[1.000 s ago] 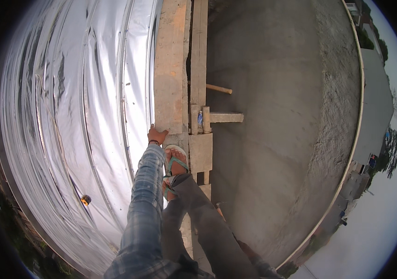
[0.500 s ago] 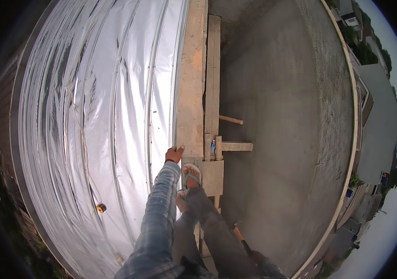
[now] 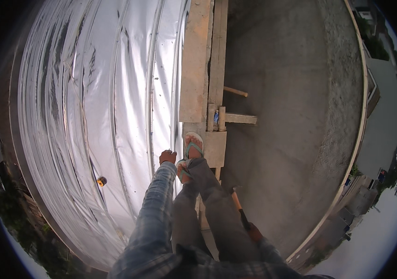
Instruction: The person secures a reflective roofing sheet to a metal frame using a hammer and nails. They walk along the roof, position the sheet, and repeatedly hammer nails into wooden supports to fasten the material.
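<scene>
My right hand [image 3: 255,232], low on the right, grips the dark handle end of a hammer [image 3: 238,204]. The hammer points away from me, its head beside my trouser leg, over the grey concrete surface. My left hand [image 3: 167,156] is closed above the silvery foil sheeting [image 3: 133,116], just left of my sandalled feet [image 3: 193,145]. Its fingers are pinched together, and anything small inside them is too hard to make out. Ahead of that hand, a wide wooden board [image 3: 194,65] runs along the edge of the foil.
A tape measure [image 3: 101,181] lies on the ribbed foil at left. Beside the board runs a narrow timber [image 3: 218,56], with a short block [image 3: 241,119] and a stick [image 3: 235,91] jutting out over the concrete [image 3: 291,121]. I stand on a narrow ledge between foil and concrete.
My left hand has drawn back from the board's near end toward me, its fingers closing. The right hand and hammer show more fully, and the view has shifted.
</scene>
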### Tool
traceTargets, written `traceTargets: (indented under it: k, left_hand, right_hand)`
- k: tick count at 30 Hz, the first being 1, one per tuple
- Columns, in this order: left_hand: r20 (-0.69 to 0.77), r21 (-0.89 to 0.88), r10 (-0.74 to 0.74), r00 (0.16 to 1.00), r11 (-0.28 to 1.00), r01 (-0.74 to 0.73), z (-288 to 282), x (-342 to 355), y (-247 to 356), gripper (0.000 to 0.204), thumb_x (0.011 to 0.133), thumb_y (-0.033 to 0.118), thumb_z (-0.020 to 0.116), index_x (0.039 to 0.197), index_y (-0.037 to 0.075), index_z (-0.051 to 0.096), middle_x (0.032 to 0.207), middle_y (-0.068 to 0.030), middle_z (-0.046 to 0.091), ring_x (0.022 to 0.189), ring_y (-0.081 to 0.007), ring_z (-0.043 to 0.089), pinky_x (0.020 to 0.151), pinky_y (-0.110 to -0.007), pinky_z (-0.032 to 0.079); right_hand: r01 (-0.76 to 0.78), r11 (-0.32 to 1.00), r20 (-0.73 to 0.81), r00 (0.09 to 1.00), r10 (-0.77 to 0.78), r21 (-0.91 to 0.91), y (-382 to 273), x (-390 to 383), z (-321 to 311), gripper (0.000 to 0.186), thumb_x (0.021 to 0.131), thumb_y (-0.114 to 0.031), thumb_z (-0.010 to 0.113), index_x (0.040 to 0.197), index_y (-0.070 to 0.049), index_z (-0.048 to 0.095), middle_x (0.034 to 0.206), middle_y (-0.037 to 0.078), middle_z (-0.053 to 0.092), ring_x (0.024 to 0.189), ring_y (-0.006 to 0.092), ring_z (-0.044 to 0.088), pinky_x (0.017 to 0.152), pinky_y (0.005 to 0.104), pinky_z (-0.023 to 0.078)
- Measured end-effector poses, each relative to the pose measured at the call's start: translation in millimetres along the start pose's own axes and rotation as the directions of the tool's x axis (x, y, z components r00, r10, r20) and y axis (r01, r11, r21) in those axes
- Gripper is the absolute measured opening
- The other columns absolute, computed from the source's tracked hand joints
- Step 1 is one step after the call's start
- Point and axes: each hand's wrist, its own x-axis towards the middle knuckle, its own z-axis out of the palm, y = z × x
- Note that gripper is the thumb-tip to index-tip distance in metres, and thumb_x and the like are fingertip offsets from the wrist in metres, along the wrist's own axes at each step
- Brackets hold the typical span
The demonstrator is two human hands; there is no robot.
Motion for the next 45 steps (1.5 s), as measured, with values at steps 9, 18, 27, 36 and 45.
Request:
traceTargets:
  k: [9, 18, 27, 36, 45]
  left_hand:
    - [-0.039, -0.305, 0.074, 0.997, 0.949, -0.082, -44, -78, 32, 0.029, 0.073, 0.03, 0.062, 0.09, 0.007, 0.066, 0.081, -0.0079, 0.068, 0.081, -0.0214, 0.065, 0.079, -0.031, 0.047]
    - [-0.07, -0.273, -0.258, 0.964, 0.934, 0.231, -140, -176, -84, 0.027, 0.074, 0.03, 0.065, 0.087, 0.007, 0.066, 0.076, -0.0074, 0.068, 0.078, -0.0189, 0.065, 0.076, -0.029, 0.048]
    - [-0.136, -0.497, -0.432, 0.892, 0.808, 0.315, -214, -215, -54, 0.022, 0.074, 0.025, 0.066, 0.085, 0.006, 0.066, 0.074, -0.007, 0.067, 0.072, -0.0174, 0.064, 0.069, -0.03, 0.049]
    - [0.002, -0.219, -0.504, 0.864, 0.843, 0.492, -251, -353, 6, 0.027, 0.071, 0.035, 0.067, 0.084, 0.011, 0.07, 0.08, -0.0081, 0.068, 0.076, -0.02, 0.064, 0.074, -0.032, 0.049]
    - [0.022, 0.047, -0.428, 0.904, 0.903, 0.426, -330, -291, 35, 0.028, 0.075, 0.031, 0.066, 0.091, 0.008, 0.067, 0.083, -0.0093, 0.068, 0.079, -0.0191, 0.064, 0.072, -0.03, 0.048]
  right_hand:
    - [-0.229, 0.955, 0.05, 0.973, 0.223, 0.189, -46, -32, -34, 0.048, 0.077, -0.017, 0.064, 0.117, -0.001, 0.043, 0.101, 0.019, 0.059, 0.081, 0.0274, 0.063, 0.065, 0.0357, 0.052]
    - [-0.079, 0.975, 0.072, 0.993, 0.096, -0.207, -56, 9, -90, 0.058, 0.075, -0.035, 0.066, 0.12, -0.006, 0.045, 0.111, 0.024, 0.057, 0.105, 0.0348, 0.055, 0.089, 0.0397, 0.044]
    - [-0.193, 0.963, 0.135, 0.976, 0.169, 0.186, -216, 35, -239, 0.046, 0.077, -0.007, 0.059, 0.119, -0.006, 0.041, 0.081, 0.014, 0.06, 0.057, 0.0218, 0.059, 0.048, 0.0362, 0.05]
    - [-0.011, 0.92, -0.141, 0.987, 0.072, 0.393, -333, 83, -350, 0.049, 0.078, 0.001, 0.052, 0.124, -0.004, 0.036, 0.074, 0.009, 0.056, 0.052, 0.0163, 0.054, 0.045, 0.0305, 0.05]
    - [0.136, 0.905, -0.116, 0.988, -0.097, 0.403, -428, 148, -416, 0.051, 0.072, 0.002, 0.054, 0.121, -0.002, 0.041, 0.066, 0.012, 0.056, 0.049, 0.0196, 0.057, 0.044, 0.032, 0.049]
